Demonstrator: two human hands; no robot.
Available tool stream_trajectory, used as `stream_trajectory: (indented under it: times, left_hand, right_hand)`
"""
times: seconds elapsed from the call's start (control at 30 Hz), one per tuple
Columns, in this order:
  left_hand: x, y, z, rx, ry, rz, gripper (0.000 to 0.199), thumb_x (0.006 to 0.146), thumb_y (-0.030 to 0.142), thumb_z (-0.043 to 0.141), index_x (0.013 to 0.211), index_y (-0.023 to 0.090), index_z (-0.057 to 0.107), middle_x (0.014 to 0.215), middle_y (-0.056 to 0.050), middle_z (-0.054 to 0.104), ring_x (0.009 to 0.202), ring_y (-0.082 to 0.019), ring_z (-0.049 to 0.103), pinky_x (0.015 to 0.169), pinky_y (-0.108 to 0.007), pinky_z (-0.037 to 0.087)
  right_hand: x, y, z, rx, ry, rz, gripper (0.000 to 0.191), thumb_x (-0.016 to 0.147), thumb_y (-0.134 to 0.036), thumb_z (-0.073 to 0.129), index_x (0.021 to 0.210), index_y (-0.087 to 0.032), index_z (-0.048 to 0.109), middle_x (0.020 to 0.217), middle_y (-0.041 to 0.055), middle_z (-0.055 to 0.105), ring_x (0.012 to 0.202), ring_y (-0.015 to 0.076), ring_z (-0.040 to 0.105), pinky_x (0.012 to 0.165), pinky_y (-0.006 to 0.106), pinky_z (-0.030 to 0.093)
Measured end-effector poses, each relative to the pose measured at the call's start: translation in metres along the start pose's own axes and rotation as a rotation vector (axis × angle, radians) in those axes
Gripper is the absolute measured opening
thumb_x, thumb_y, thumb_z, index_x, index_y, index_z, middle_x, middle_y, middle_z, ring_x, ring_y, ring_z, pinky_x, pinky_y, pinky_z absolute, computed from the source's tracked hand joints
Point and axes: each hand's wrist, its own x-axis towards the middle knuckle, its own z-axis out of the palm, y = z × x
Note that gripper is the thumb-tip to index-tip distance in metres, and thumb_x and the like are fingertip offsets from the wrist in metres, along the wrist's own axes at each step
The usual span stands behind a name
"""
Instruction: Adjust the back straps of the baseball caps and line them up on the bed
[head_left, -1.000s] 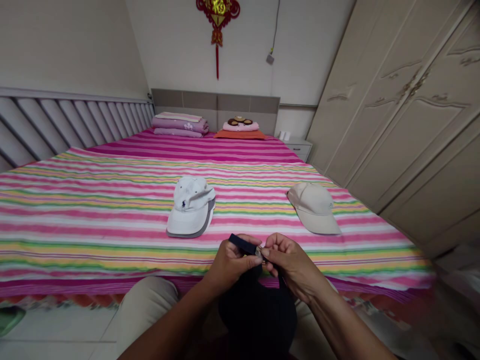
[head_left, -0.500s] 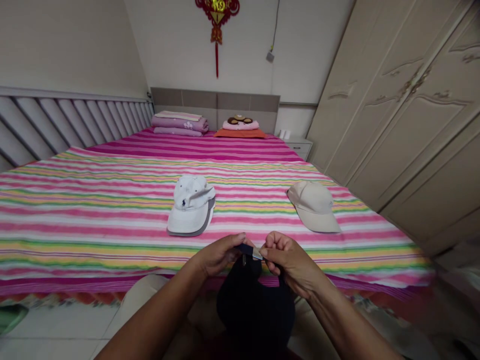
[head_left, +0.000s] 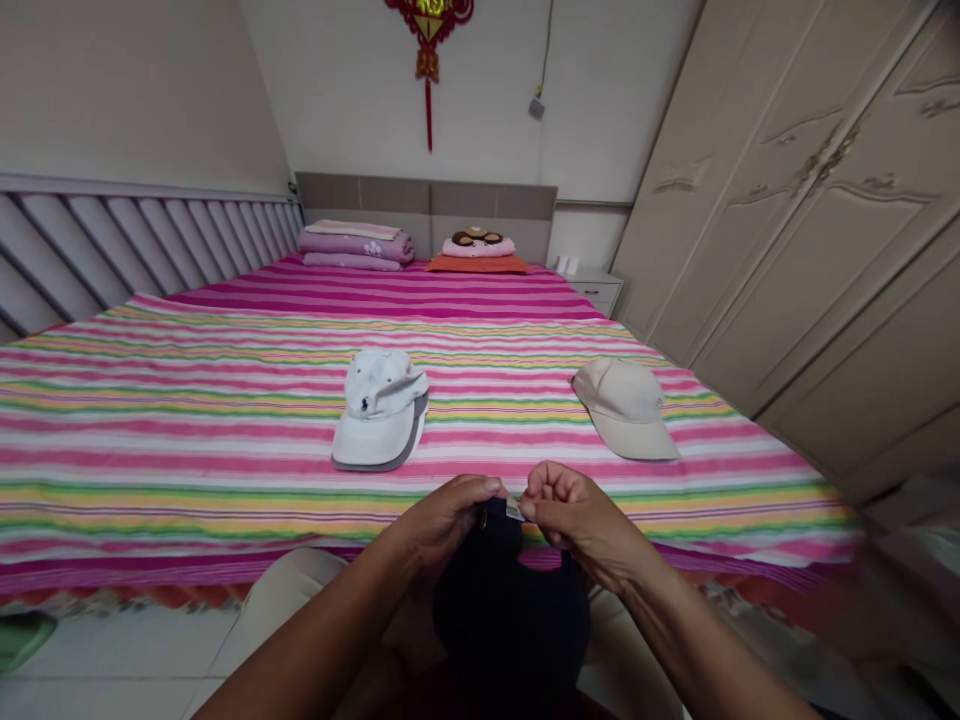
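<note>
The left hand (head_left: 444, 522) clamps a dark cap (head_left: 510, 620) before the near edge of the bed (head_left: 187, 490) as the right hand (head_left: 576, 512), fingers pinched, grips its clasp (head_left: 513, 509), a white cap (head_left: 379, 395) and beige cap (head_left: 624, 395) beyond.

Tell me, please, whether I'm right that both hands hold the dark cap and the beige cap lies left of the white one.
Not quite: the head view shows the beige cap right of the white cap; the left hand and right hand hold the dark cap.
</note>
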Motion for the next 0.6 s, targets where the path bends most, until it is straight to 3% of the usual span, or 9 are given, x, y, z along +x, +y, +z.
stream_trajectory:
  times: [0.33,0.6]
  left_hand:
    - [-0.0018,0.0009,0.0034,0.001,0.069,0.005,0.022,0.063,0.035,0.062,0.061,0.012,0.061,0.055,0.0,0.057,0.053,-0.011,0.047,0.054,-0.023,0.034]
    - [-0.0026,0.0028,-0.0049,-0.016,0.047,-0.086,0.05,0.068,0.057,0.05,0.066,0.009,0.063,0.056,-0.004,0.058,0.051,-0.012,0.049,0.053,-0.024,0.035]
  right_hand:
    - [-0.0031,-0.0051,0.0024,0.067,-0.045,0.024,0.018,0.058,-0.016,0.065,0.065,-0.017,0.049,0.042,-0.0105,0.039,0.034,0.0017,0.024,0.034,0.016,0.012]
    - [-0.0018,-0.0075,0.0034,0.002,-0.035,0.011,0.015,0.057,-0.013,0.062,0.062,-0.017,0.048,0.042,-0.0103,0.04,0.034,0.0019,0.024,0.035,0.018,0.012]
